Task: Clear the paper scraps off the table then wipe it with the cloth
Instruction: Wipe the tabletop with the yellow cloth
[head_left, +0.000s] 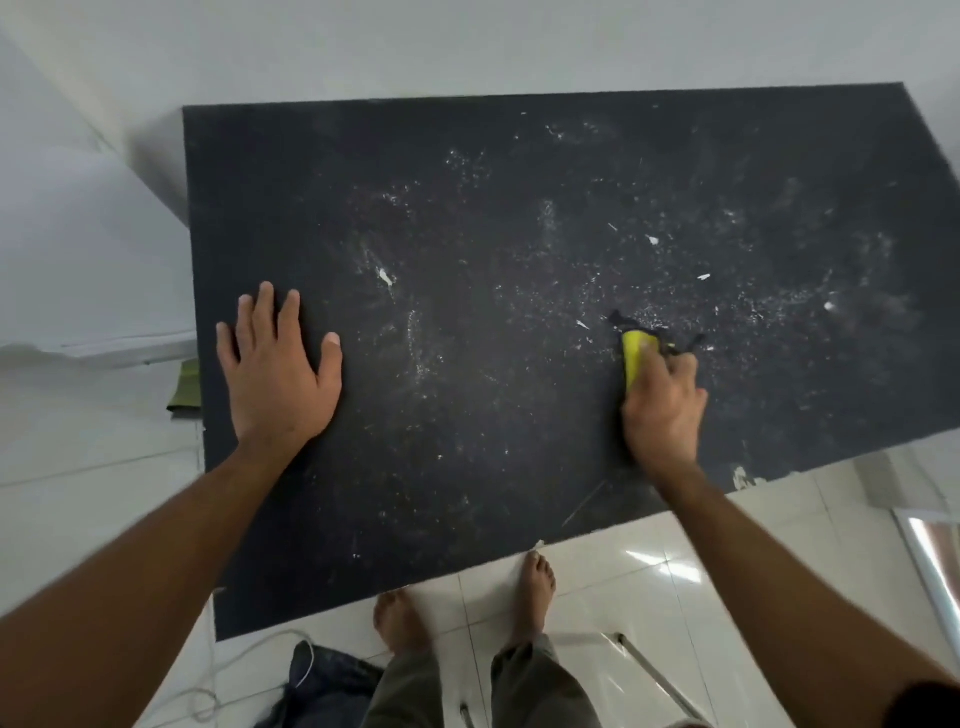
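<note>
my left hand (280, 364) lies flat on the table (519, 156), near its left edge, palm down, fingers straight and spread a little apart, thumb out to the side. it holds nothing; it just presses on the dark top.

my right hand (662, 400) is over toward the right half of the table, closer to the near edge than the far one. its fingers are curled tight round a yellow thing (635, 358), which sticks out past my knuckles toward the far edge. dark ragged bits (623, 321) show at its tip and beside my fingers; i cannot tell what they are, or whether this is the cloth.

the table top is black and dusted all over with fine white specks and smears, thickest across the middle and the right half. a few bigger paper scraps lie among them: one (385, 277) between my hands, nearer the left one; one (653, 240) beyond my right hand toward the far edge; one (704, 277) a little to its right; and a small sliver (583, 325) just left of the yellow thing. another pale scrap (743, 477) sits at the near edge, right of my right forearm.

below the near edge my bare feet (535, 587) stand on a white tiled floor (727, 597), with dark fabric (322, 680) and a white cord (249, 654) lying by the table's near left corner.
</note>
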